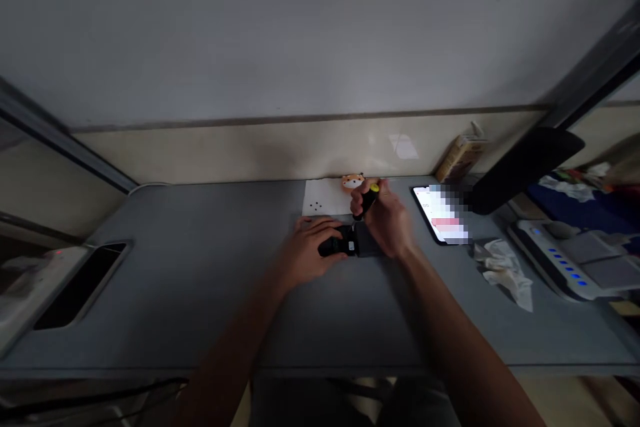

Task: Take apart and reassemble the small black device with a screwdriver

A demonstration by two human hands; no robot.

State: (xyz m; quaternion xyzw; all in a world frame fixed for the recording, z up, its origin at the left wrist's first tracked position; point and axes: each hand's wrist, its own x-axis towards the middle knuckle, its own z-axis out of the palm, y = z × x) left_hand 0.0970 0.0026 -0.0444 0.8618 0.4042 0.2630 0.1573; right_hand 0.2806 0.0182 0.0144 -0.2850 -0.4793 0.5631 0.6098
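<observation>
While left grip [305, 250] clasps a black device [340, 243], right grip [383, 223] clenched on a yellow-capped screwdriver [367, 203]

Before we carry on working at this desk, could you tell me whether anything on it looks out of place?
A crumpled tissue lies loose on the desk to the right of the phone; its rumpled heap looks like stray litter on the grey surface. The dim light may hide smaller things.
</observation>
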